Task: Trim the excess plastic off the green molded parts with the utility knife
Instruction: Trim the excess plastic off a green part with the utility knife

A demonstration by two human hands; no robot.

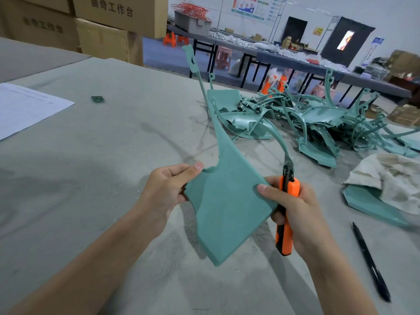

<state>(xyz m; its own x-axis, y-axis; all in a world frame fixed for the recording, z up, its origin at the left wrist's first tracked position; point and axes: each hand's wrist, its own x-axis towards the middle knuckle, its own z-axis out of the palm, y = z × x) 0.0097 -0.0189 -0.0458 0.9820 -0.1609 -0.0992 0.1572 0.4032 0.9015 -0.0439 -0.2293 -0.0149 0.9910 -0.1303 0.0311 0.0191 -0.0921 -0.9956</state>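
The left hand (166, 189) gripped the green molded part (227, 201) at its 9 o'clock edge; the right hand (293, 212) clutched the utility knife (286, 208) at 3 o'clock.

factory workshop, stacked cartons (118, 14), worktables (295, 62)

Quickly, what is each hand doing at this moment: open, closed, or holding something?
Left hand: holds the green part by its edge.
Right hand: grips the orange knife, thumb pressing the part.

counter (113, 155): grey cloth | rear left: stacked cardboard boxes (109, 19) | behind: long dark tables (284, 57); orange stools (170, 39) on grey floor (163, 55) | far: white wall (386, 10) with poster (256, 7); black booth (347, 39)
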